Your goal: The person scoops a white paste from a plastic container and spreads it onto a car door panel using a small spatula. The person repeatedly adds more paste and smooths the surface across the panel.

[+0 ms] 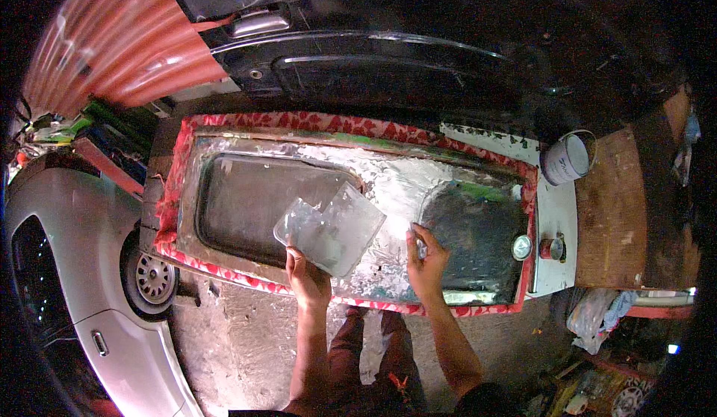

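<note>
My left hand [305, 277] is closed on the lower edge of a translucent grey sheet [332, 234], smeared with a pale film and with a notch in its upper edge. The sheet is held tilted over a long panel [269, 193] that has a recessed dark area at its left. Rough white filler [396, 185] is spread across the panel's middle. Over the filler's right side my right hand [427, 264] pinches a small, shiny tool that its fingers mostly hide. Patterned red and white cloth [299, 122] lines the panel's border.
A small round tin [521, 247] and a red can [551, 249] stand by the panel's right end. Behind them is a white bucket [565, 160]. A black vehicle [358, 66] stands beyond the panel, and a silver car [97, 290] at the left.
</note>
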Motion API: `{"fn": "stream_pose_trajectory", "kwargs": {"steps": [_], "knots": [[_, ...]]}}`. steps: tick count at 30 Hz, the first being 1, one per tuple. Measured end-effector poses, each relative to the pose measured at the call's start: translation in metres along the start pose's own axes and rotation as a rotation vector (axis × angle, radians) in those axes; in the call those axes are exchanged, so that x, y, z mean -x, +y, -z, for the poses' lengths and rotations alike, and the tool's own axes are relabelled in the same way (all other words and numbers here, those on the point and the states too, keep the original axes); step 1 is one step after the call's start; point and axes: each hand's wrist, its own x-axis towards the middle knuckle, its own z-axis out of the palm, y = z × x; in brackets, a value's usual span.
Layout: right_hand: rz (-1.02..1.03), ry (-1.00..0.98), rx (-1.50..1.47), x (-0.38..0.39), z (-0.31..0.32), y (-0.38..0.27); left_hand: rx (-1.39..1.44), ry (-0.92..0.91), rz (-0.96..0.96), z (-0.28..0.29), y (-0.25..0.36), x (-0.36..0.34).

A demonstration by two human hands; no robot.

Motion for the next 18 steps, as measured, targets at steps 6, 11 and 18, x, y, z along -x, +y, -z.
{"fn": "stream_pose_trajectory", "kwargs": {"steps": [6,11,18], "knots": [[-0.29,-0.155,-0.242,0.005,0.012,-0.047,0.038,-0.038,0.04,-0.026,0.001,0.01],[-0.395,-0.129,-0.523,0.007,0.015,-0.069,0.027,-0.133,0.069,-0.042,-0.002,0.014],[-0.404,-0.037,-0.508,0.02,0.013,-0.063,-0.011,-0.224,0.044,-0.053,-0.008,0.025]]}}
